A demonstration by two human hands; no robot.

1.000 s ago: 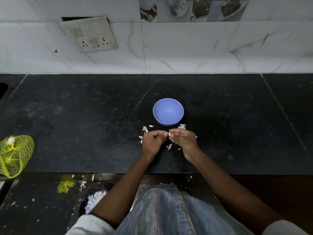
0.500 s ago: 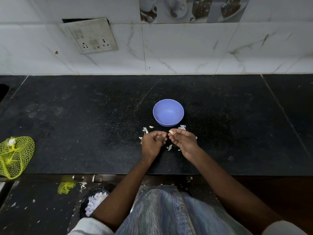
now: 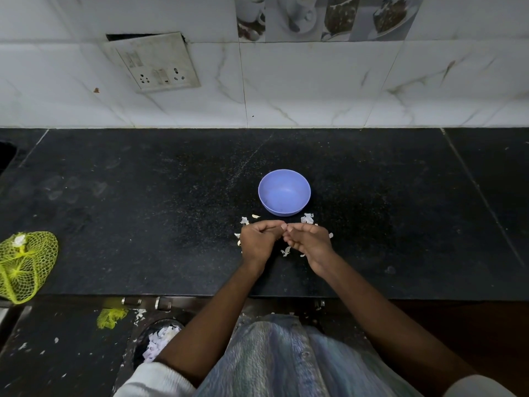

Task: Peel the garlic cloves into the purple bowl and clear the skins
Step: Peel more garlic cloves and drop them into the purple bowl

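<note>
The purple bowl (image 3: 284, 211) stands on the black counter, and its inside looks bare. Just in front of it my left hand (image 3: 257, 242) and my right hand (image 3: 310, 242) are held with curled fingers, their fingertips meeting. Between the fingertips they pinch a small garlic clove (image 3: 284, 226), of which only a pale speck shows. White garlic skins (image 3: 307, 218) lie scattered on the counter around and under both hands, with one flake (image 3: 285, 251) between the wrists.
A yellow mesh bag (image 3: 24, 265) lies at the counter's left front edge. A loose socket panel (image 3: 154, 63) hangs on the tiled wall. Below the counter's edge a dark bin (image 3: 159, 340) holds white skins, and a yellow mesh scrap (image 3: 111, 318) lies beside it.
Half a second ago the fingertips were slightly apart with the clove showing at the right hand's tips. They have closed together again and now hide most of it.
</note>
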